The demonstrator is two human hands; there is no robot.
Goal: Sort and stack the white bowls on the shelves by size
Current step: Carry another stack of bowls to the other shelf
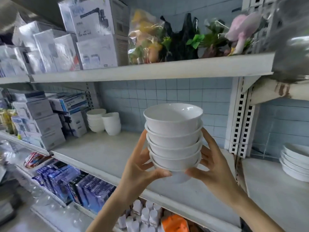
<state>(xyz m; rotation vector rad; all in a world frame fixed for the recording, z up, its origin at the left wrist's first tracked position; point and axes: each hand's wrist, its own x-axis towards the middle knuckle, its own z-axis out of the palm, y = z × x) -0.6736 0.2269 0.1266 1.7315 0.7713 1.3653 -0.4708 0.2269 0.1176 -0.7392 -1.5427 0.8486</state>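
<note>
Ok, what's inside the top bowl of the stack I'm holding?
Nothing: the top bowl shows a bare white inside. The rest of the stack nests under it, so those bowls' insides are covered.

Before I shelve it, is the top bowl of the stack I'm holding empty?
Empty. The top bowl of the stack shows a bare white inside, nothing in it.

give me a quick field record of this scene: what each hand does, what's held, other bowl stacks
held: held bowl stack, nested white bowls, in the air before the middle shelf
left: left hand grips the stack's lower left side
right: right hand grips its lower right side
shelf back: small bowl stack beside deeper bowl stack
right bay: wide dish stack
</note>
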